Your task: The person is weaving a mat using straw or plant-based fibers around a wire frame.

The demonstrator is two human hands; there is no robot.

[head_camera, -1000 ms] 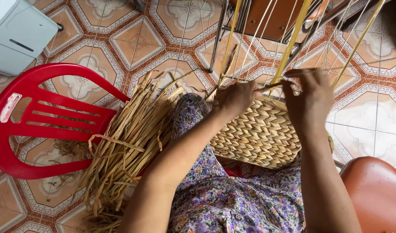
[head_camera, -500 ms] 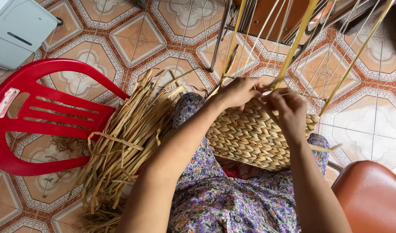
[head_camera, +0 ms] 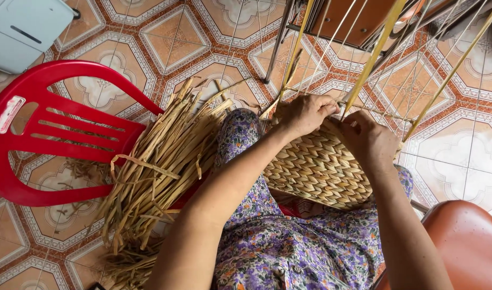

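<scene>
Straw-coloured and tightly plaited, the half-woven basket of dried grass (head_camera: 317,169) rests on your lap, tipped so its unfinished upper edge faces away from you, where both hands can reach it. Your left hand (head_camera: 306,114) curls over that far edge, fingers closed down on the weave and on a strand at the rim, apparently steadying the work. Your right hand (head_camera: 368,139) sits just beside it, to the right, fingers bent and pinched on a strand at the same edge; exactly which strand you cannot tell, since the knuckles hide the tips. The two hands nearly touch, which suits working one stitch between them.

From the rim, long yellow flat stakes (head_camera: 376,51) and thin pale strings (head_camera: 332,48) fan upward and away, held taut enough to stand clear of your fingers and give the weave its uprights.

On your left, leaning against your knee in the purple flowered dress (head_camera: 289,247), lies a loose bundle of dried grass strands (head_camera: 160,161), close enough to draw from without shifting. Beyond it a red plastic chair (head_camera: 58,134) stands on the patterned orange-and-cream tiled floor (head_camera: 171,32). At the far left corner sits a pale grey box-shaped appliance (head_camera: 23,27); a brown rounded seat (head_camera: 466,241) shows near right.
</scene>
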